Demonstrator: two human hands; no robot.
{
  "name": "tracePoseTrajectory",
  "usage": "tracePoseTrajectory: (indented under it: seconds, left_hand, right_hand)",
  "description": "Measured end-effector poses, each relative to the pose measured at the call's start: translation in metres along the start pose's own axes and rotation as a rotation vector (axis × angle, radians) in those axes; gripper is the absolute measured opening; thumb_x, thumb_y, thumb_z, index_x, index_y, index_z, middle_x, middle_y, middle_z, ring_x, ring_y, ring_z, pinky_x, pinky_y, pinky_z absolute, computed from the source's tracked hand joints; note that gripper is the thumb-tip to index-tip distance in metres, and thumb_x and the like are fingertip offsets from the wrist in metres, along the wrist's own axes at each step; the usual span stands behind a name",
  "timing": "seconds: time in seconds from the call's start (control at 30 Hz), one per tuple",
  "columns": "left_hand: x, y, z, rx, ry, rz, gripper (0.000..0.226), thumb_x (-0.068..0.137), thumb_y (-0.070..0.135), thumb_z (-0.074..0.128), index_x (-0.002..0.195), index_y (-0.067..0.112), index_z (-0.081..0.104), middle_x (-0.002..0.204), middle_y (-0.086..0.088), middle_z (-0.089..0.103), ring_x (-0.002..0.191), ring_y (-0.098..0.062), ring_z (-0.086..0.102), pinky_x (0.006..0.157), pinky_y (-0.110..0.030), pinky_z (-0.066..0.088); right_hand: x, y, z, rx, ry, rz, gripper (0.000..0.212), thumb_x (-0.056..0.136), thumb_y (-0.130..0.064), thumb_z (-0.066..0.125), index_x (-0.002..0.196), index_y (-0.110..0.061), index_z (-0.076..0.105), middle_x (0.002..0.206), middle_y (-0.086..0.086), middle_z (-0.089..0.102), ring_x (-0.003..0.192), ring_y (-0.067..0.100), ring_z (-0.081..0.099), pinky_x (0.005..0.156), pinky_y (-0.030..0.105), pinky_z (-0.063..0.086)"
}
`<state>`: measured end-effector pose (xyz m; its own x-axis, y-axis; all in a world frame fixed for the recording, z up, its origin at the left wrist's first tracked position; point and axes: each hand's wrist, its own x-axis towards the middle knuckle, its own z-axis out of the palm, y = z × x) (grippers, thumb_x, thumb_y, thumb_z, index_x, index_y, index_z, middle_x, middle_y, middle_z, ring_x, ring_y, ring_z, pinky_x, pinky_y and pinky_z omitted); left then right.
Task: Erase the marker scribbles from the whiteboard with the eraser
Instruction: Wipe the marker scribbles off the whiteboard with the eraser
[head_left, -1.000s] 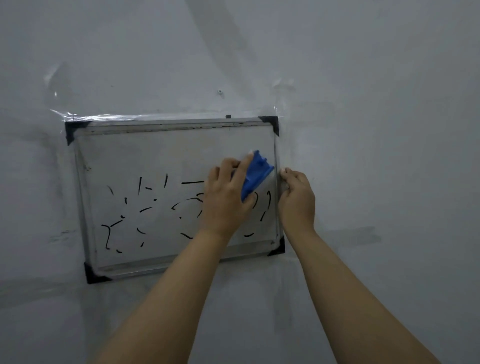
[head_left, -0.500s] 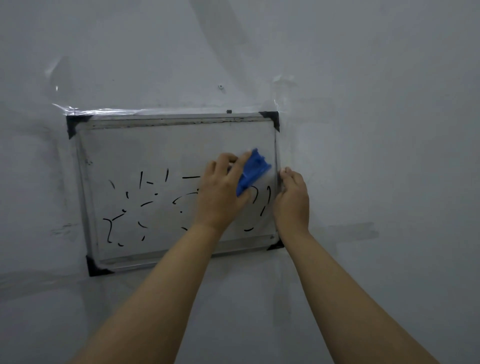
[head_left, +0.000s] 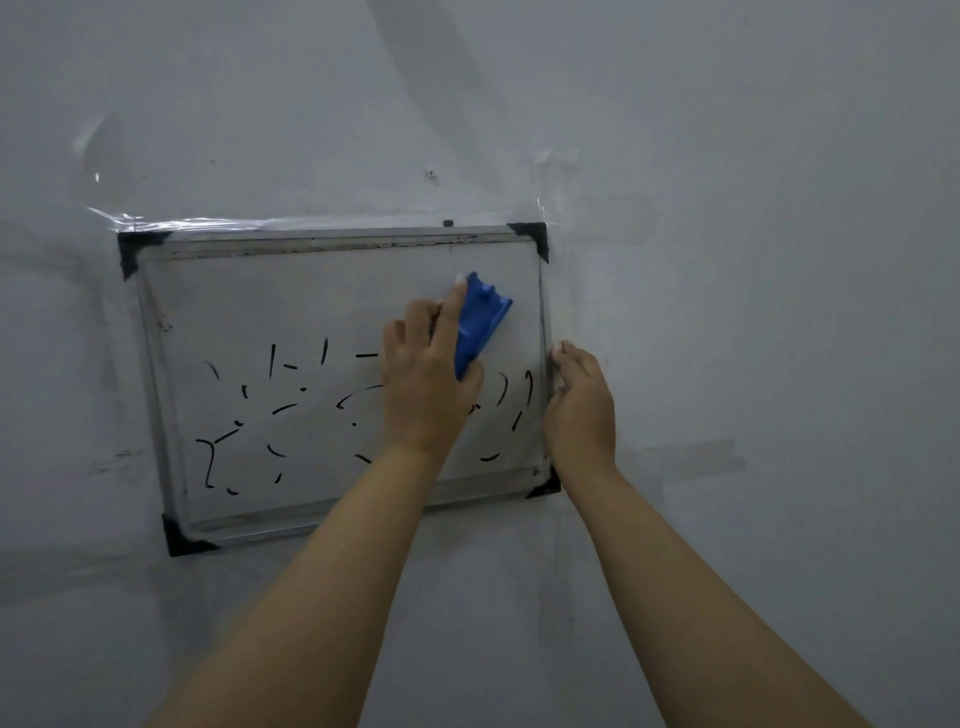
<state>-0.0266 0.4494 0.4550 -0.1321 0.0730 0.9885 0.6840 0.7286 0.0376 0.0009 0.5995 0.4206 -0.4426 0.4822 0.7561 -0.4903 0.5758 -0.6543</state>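
Observation:
A small whiteboard with a metal frame and black corner caps is taped flat to a grey wall. Black marker scribbles cover its lower half; the upper half is blank. My left hand holds a blue eraser and presses it on the board's upper right area. More strokes show to the right of that hand, and some are hidden behind it. My right hand rests on the right frame edge with fingers curled against it.
Clear tape runs along the board's top edge onto the wall. A small screw sits in the wall above the board. Bare grey wall surrounds the board on all sides.
My left hand has slid the eraser upward on the right side of the board. The right hand has stayed on the frame edge.

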Motion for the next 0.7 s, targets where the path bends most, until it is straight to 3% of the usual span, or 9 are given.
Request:
tracePoseTrajectory:
  seconds: [0.17,0.27,0.33,0.43,0.5,0.6,0.7]
  left_hand:
    - [-0.022,0.001,0.001,-0.071,-0.167,0.088,0.076,0.078,0.022,0.075,0.147,0.015,0.043,0.108,-0.009,0.051,0.093,-0.026,0.049,0.084,-0.039,0.049]
    - [-0.027,-0.002,-0.009,-0.284,-0.273,0.003,0.076,0.085,0.026,0.072,0.151,0.017,0.036,0.115,-0.005,0.046,0.101,-0.016,0.046,0.09,-0.024,0.046]
    - [-0.025,0.0,-0.021,-0.495,-0.314,-0.131,0.072,0.091,0.028,0.067,0.153,0.022,0.03,0.124,0.0,0.042,0.11,-0.011,0.047,0.093,-0.016,0.045]
    - [-0.021,0.006,-0.041,-0.828,-0.356,-0.356,0.064,0.096,0.03,0.059,0.153,0.031,0.028,0.131,0.006,0.049,0.113,-0.01,0.057,0.09,-0.022,0.053]
    - [-0.022,0.008,-0.049,-0.968,-0.362,-0.435,0.06,0.098,0.03,0.055,0.152,0.033,0.029,0.131,0.007,0.055,0.113,-0.007,0.059,0.091,-0.023,0.054]
    - [-0.027,0.007,-0.054,-1.003,-0.338,-0.457,0.053,0.101,0.029,0.049,0.151,0.03,0.032,0.132,0.009,0.056,0.117,-0.005,0.058,0.095,-0.021,0.052]
    - [-0.031,0.003,-0.057,-0.938,-0.303,-0.466,0.042,0.104,0.03,0.041,0.146,0.026,0.037,0.122,0.018,0.055,0.111,0.005,0.056,0.087,-0.013,0.05]
  right_hand:
    - [-0.003,-0.006,-0.002,-0.128,-0.002,-0.019,0.052,0.092,0.009,0.034,0.139,-0.009,0.047,0.146,0.002,0.044,0.132,0.014,0.04,0.107,0.015,0.025]
    - [-0.009,-0.017,-0.005,-0.128,0.1,-0.025,0.041,0.091,0.005,0.04,0.122,-0.011,0.062,0.123,0.004,0.057,0.115,0.017,0.052,0.086,0.009,0.036]
    - [-0.016,-0.028,-0.003,0.045,0.092,0.024,0.033,0.095,-0.001,0.042,0.11,-0.016,0.067,0.107,0.0,0.062,0.099,0.012,0.059,0.073,0.003,0.04]
    - [-0.023,-0.044,0.005,0.511,-0.152,0.295,0.025,0.099,-0.008,0.044,0.104,-0.014,0.067,0.093,0.005,0.07,0.083,0.017,0.066,0.073,0.023,0.054]
    - [-0.026,-0.053,0.007,0.812,-0.346,0.471,0.023,0.099,-0.011,0.046,0.111,-0.008,0.065,0.102,0.013,0.071,0.092,0.025,0.068,0.08,0.035,0.058]
    - [-0.033,-0.057,0.012,1.085,-0.521,0.607,0.026,0.094,-0.014,0.052,0.117,-0.005,0.062,0.108,0.015,0.069,0.095,0.027,0.067,0.084,0.04,0.058]
    - [-0.04,-0.051,0.015,1.193,-0.618,0.68,0.036,0.09,-0.016,0.057,0.123,-0.001,0.059,0.113,0.017,0.067,0.098,0.027,0.067,0.092,0.041,0.054]
